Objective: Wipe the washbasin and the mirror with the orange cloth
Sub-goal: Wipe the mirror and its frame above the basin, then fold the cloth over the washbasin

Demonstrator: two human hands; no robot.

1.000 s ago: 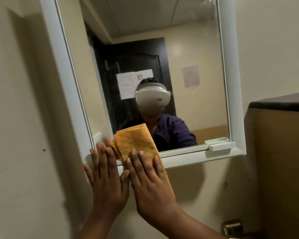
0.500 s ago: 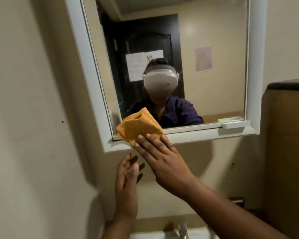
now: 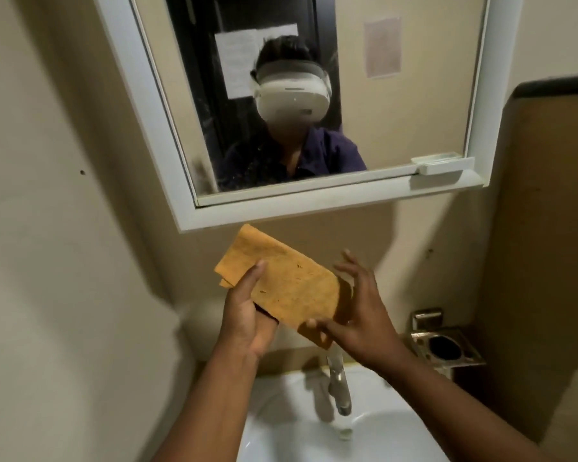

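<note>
The person is wearing a white, rounded headset [image 3: 293, 98] across the eyes and a dark purple collared shirt [image 3: 327, 151], both showing in the mirror [image 3: 397, 105]. Both forearms are showing bare, with no sleeves, rings or watch.

Orange cloth [image 3: 291, 288]; white washbasin [image 3: 281, 421]; white-framed mirror [image 3: 314, 201]; beige wall [image 3: 47, 261].

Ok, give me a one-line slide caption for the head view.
Both hands, left hand and right hand, hold the folded orange cloth below the mirror, above the washbasin and tap.
</note>
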